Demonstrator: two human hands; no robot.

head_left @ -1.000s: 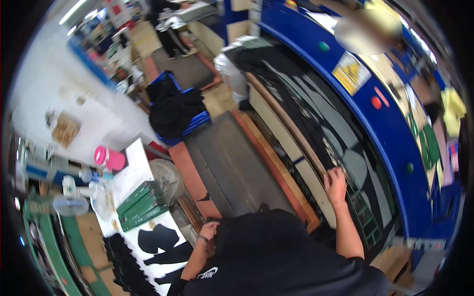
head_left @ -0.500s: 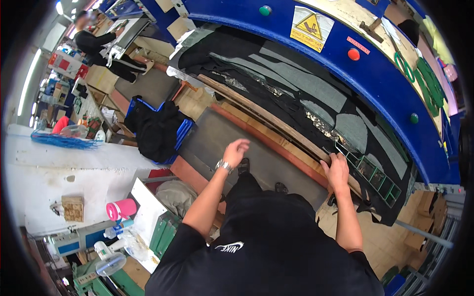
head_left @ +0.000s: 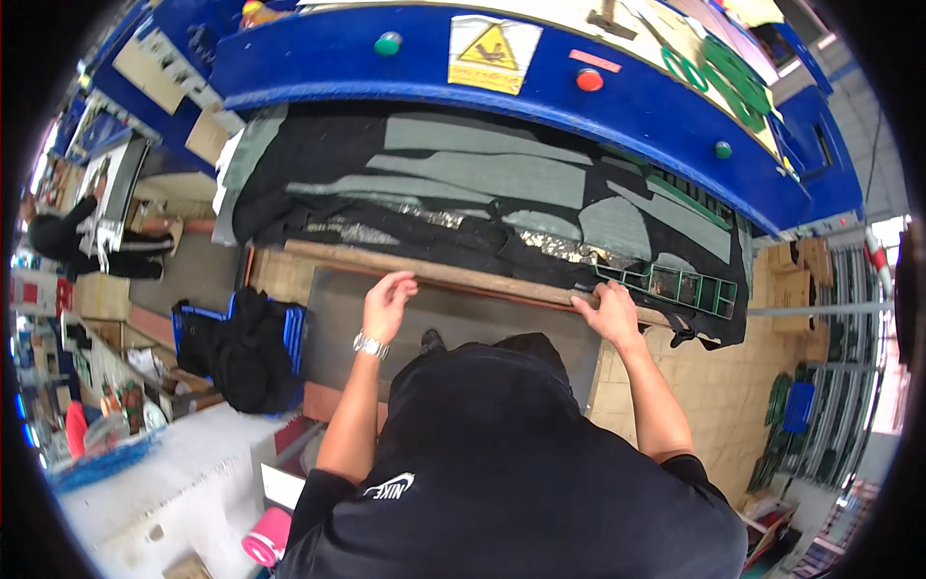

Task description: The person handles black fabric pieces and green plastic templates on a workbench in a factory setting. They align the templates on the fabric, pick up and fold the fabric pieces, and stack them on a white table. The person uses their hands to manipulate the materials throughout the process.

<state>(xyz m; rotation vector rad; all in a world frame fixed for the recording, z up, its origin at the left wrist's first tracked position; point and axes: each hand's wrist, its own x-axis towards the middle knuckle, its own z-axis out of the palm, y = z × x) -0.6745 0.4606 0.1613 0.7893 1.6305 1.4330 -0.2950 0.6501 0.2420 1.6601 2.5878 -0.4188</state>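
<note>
My left hand (head_left: 389, 301) is held just in front of the long wooden bar (head_left: 424, 269). Its fingers are loosely bent and nothing shows in them. On the right, my right hand (head_left: 612, 314) rests on the same bar, thumb and fingers apart. Its fingertips lie beside the near left corner of a green cutting die (head_left: 687, 289) with several compartments. Behind the bar lies black sheet material (head_left: 275, 183) with cut-out gaps that show a grey-green surface (head_left: 473, 174) beneath.
A blue machine beam (head_left: 328, 63) spans the far side, with a red button (head_left: 589, 79), green buttons and a yellow warning sign (head_left: 487, 48). At left, a blue crate (head_left: 296, 333) holds black material. Another person (head_left: 63, 236) stands at a far-left table. Green dies lie on top of the machine.
My view has turned, so the machine now lies more level across it. My left hand has come nearer the wooden bar. My right hand stays on the bar by the green die.
</note>
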